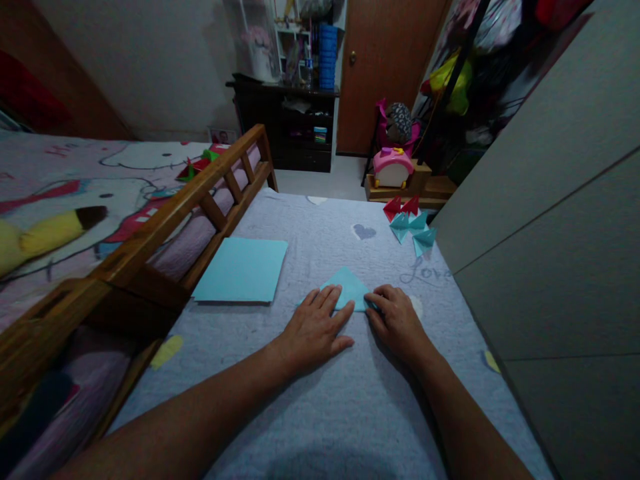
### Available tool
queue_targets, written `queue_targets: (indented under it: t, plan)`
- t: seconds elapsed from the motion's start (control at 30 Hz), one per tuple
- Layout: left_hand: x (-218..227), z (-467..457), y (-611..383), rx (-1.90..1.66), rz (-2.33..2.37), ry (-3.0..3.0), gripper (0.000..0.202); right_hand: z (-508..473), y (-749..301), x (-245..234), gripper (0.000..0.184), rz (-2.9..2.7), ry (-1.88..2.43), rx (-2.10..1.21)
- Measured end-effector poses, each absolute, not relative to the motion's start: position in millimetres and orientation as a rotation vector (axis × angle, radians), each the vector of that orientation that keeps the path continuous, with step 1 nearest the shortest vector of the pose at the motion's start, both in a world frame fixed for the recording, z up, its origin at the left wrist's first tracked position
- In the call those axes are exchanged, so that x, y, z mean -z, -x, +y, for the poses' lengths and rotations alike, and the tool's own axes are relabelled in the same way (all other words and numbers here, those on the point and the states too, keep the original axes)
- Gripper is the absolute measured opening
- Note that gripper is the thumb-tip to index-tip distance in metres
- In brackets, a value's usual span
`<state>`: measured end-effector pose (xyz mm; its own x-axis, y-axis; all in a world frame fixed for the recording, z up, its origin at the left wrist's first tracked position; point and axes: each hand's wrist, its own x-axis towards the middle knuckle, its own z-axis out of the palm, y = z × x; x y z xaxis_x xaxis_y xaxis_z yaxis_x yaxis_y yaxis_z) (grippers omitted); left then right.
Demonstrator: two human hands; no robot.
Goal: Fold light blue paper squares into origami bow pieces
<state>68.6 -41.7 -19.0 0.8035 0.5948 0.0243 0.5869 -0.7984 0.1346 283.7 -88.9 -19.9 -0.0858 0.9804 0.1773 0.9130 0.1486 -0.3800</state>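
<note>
A light-blue sheet of paper, folded into a triangle, lies on the blue-grey bedsheet with its peak pointing away from me. My left hand rests flat on the triangle's left part, fingers spread. At the right corner, my right hand pinches the paper's edge between thumb and fingers. To the left is a stack of square light-blue paper. Several folded light-blue paper pieces sit at the far right of the bed, beside red folded pieces.
A wooden bed rail runs along the left, with another bed and its printed cover beyond. Pale cabinet doors border the right side. Past the foot of the bed stand a dark shelf and a pink toy case.
</note>
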Motion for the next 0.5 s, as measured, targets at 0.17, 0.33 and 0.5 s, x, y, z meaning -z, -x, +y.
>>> queue_targets:
  t: [0.17,0.33,0.5]
  plan:
    - [20.3,-41.7,-67.7,-0.113,0.936,-2.887,0.066,-90.2,-281.8,15.0,0.019,-2.06,1.808,-0.237]
    - [23.6,-41.6,-67.6,-0.139,0.941,-2.882,0.067,-90.8,-280.3,10.9,0.019,-2.057,1.815,-0.259]
    - [20.7,-42.5,-68.0,-0.124,0.941,-2.894,0.066,-90.8,-280.7,10.6,0.019,-2.062,1.819,-0.277]
